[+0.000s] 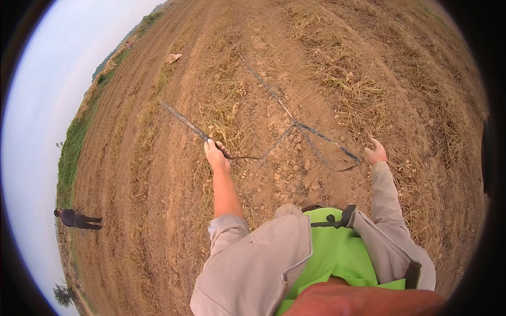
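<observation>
My left hand (216, 156) is closed around a long, flat, dark drip tape (187, 122). A stiff-looking, straight length of it sticks out past my fingers toward the far left. On the other side of the fist the tape curves right, then runs over the soil, where its strands cross in front of me. One strand reaches away up the furrow, and another bends sharply close to my right hand. My right hand (376, 152) is raised beside that bend with the index finger stretched out and the thumb apart. Nothing shows in its grasp.
Rows of pulled, drying plants (363, 95) with pale pods lie on both sides of the cloddy brown furrow (284, 184). A pale crumpled piece (173, 58) lies farther off. At the far left stands a person (79, 219) in dark clothes, near a green bank (74, 152).
</observation>
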